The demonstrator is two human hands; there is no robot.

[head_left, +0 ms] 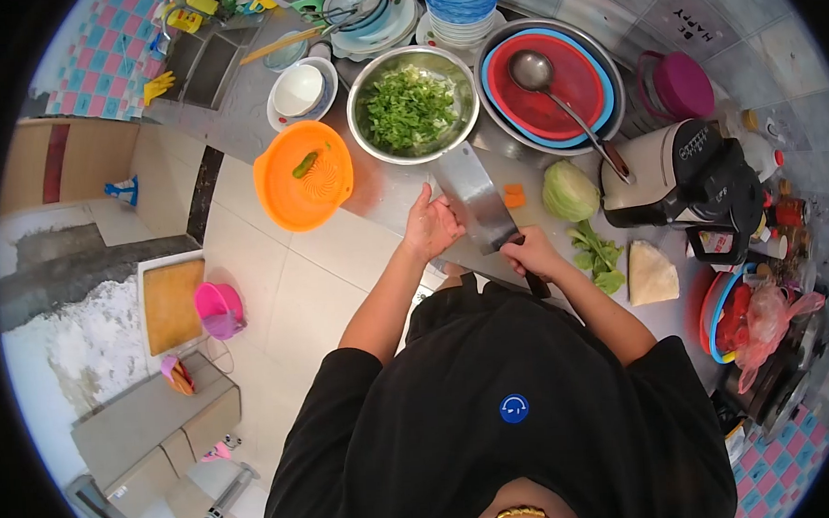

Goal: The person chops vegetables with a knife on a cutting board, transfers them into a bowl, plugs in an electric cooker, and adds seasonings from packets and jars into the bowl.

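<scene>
Gripping the black handle (536, 286) of the cleaver (475, 199), the right hand (527, 251) is wrapping its fingers round it at the near side of the table (373, 191). To its right, a pale wedge (652, 275) and some leafy greens (608, 277) are lying. A little farther and to the left, the left hand (434, 225) is hovering just left of the blade, thumb standing apart and the other fingers reaching toward the steel; they are pinching nothing visible, and whether they are touching the blade is hard to tell. Handling this well is probably calling for a steady right grip, left fingertips on the flat and off the edge, and gentle movement beside the rim. The cleaver is slanting away to the far left, its far corner sitting close by the steel bowl (466, 116). Orange pieces (515, 200) and a cabbage (569, 193) are lying to its right; an orange basket (285, 195) is standing to the left. Farther, the bowl is holding chopped greens (406, 105), a ladle (530, 69) is resting in a red basin (575, 74) to the right, and stacked dishes (464, 31) are standing beyond.
</scene>
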